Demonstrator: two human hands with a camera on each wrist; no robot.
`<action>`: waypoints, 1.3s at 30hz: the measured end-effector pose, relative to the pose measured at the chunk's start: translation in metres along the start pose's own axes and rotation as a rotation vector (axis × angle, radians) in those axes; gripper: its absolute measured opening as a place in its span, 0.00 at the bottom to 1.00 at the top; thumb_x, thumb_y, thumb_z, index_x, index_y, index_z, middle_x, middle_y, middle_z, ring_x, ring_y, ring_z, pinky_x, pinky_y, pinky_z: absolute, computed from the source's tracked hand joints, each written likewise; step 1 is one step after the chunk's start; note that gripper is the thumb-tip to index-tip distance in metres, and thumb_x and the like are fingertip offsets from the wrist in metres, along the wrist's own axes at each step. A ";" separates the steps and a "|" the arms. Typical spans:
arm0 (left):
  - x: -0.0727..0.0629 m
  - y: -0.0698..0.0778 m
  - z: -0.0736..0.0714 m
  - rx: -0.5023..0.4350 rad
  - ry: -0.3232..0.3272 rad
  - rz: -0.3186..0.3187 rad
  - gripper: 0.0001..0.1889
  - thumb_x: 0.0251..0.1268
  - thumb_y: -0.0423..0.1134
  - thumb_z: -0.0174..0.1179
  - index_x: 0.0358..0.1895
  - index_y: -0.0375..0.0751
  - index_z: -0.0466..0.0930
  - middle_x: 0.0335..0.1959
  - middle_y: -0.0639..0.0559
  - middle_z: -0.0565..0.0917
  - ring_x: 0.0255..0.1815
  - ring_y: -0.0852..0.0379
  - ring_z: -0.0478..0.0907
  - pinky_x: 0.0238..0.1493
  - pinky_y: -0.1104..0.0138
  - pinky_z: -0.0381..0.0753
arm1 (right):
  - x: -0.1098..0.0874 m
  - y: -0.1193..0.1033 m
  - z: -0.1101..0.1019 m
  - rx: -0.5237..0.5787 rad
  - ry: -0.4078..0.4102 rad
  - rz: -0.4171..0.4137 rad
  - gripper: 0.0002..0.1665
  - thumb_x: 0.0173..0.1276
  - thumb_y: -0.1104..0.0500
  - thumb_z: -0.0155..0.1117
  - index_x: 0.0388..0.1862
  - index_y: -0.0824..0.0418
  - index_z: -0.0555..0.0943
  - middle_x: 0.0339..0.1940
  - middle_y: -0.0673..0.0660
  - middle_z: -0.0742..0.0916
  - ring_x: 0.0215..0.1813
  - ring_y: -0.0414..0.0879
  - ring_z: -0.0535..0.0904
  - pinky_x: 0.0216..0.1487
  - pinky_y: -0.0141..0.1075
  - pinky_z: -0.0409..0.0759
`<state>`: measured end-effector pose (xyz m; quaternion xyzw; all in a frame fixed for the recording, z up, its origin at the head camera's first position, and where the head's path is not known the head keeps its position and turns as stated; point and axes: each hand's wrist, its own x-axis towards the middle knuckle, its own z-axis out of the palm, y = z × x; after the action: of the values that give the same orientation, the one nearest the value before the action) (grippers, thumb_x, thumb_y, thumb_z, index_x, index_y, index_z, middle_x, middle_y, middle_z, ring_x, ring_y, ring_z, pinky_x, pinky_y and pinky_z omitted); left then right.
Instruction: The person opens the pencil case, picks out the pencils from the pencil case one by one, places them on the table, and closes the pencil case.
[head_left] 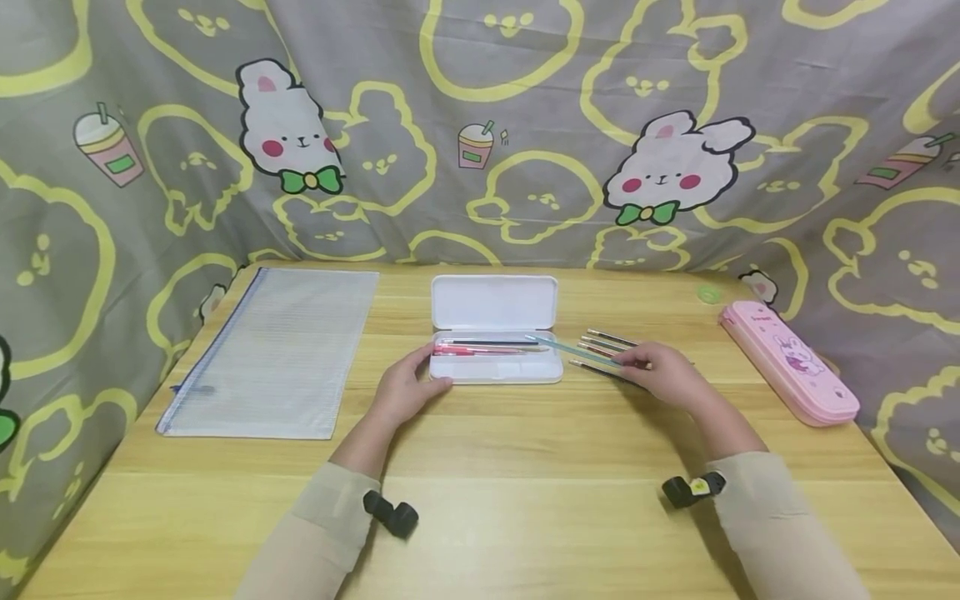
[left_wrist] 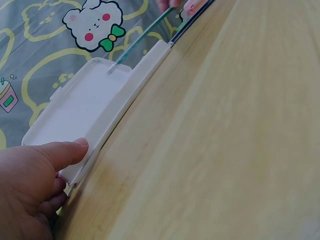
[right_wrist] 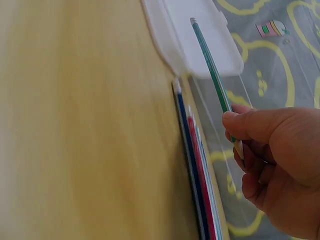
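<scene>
A white pencil box [head_left: 493,303] stands on the table with its lid raised. Its tray holds a red pen [head_left: 465,351] and a dark pencil [head_left: 498,342], among other slim items. My left hand [head_left: 405,385] grips the box's left end, thumb over the rim and fingers curled at the side. With thumb and fingers, my right hand [head_left: 663,375] pinches a green pencil [right_wrist: 212,70] close to its sharpened tip. The pencil's eraser end reaches over the right part of the box. Beneath the right hand, several pencils [right_wrist: 185,125] lie on the table, partly hidden in the head view.
A clear zip pouch [head_left: 277,350] lies flat at the left. On the right rests a pink pencil case [head_left: 791,362] with a rabbit print, and behind it a small green ring [head_left: 708,294]. A patterned curtain [head_left: 405,150] hangs along the table's back edge.
</scene>
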<state>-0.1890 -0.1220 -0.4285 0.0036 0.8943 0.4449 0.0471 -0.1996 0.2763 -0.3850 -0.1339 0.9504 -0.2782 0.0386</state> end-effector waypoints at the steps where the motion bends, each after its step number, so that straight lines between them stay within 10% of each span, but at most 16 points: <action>1: 0.000 0.000 0.000 0.003 0.000 0.003 0.40 0.59 0.48 0.68 0.74 0.44 0.63 0.75 0.42 0.64 0.77 0.41 0.58 0.78 0.49 0.57 | -0.005 0.004 -0.001 -0.002 0.008 0.005 0.16 0.69 0.60 0.63 0.52 0.65 0.84 0.45 0.63 0.87 0.48 0.53 0.79 0.51 0.48 0.78; 15: 0.000 0.000 0.000 0.005 -0.006 0.002 0.40 0.59 0.48 0.67 0.74 0.44 0.62 0.75 0.41 0.63 0.78 0.41 0.57 0.78 0.49 0.56 | -0.053 0.037 -0.002 -0.004 0.065 0.085 0.14 0.68 0.59 0.64 0.49 0.63 0.85 0.42 0.59 0.86 0.45 0.45 0.78 0.48 0.40 0.77; 39: 0.001 0.001 0.000 0.006 -0.010 0.000 0.41 0.59 0.48 0.68 0.74 0.43 0.61 0.76 0.41 0.63 0.78 0.41 0.57 0.78 0.50 0.56 | -0.068 0.049 -0.001 -0.033 0.048 0.079 0.11 0.65 0.64 0.64 0.46 0.65 0.86 0.51 0.71 0.85 0.58 0.70 0.78 0.59 0.62 0.74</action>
<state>-0.1897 -0.1215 -0.4282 0.0061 0.8954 0.4422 0.0515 -0.1454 0.3356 -0.4112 -0.0903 0.9600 -0.2638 0.0245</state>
